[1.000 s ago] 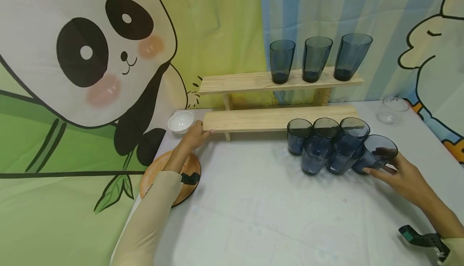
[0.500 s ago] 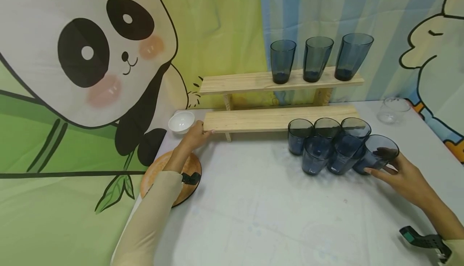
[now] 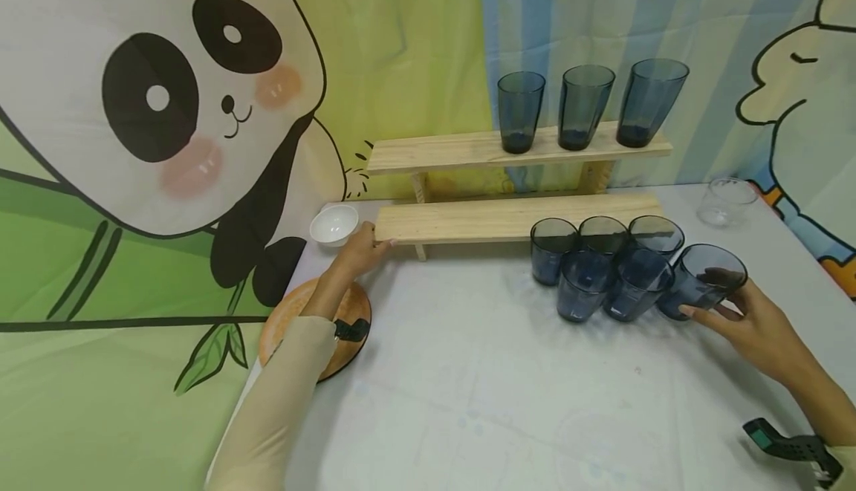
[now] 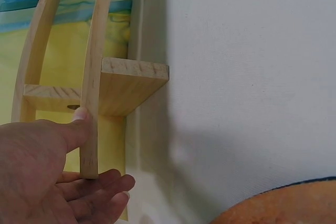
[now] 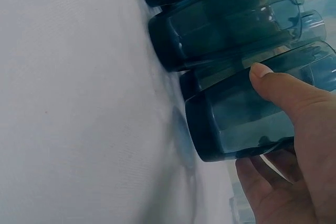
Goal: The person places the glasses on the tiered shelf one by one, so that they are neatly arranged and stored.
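Head: we see the right hand (image 3: 756,331) grasping a tilted glass (image 3: 702,283) just beside five glasses (image 3: 583,289); a bump could tip a neighbour. Three glasses (image 3: 585,108) stand on the shelf (image 3: 461,223).
Left wrist: the left hand (image 4: 39,163) pinches the shelf's end; we judge a jolt could topple those glasses.
Right wrist: thumb and fingers hold the glass, seemingly just off the table (image 5: 89,108); slack pressure could drop it.

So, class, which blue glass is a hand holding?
The rightmost blue glass in the head view: the right hand grips it. The five blue glasses beside it and the three on the upper shelf have no hand on them.
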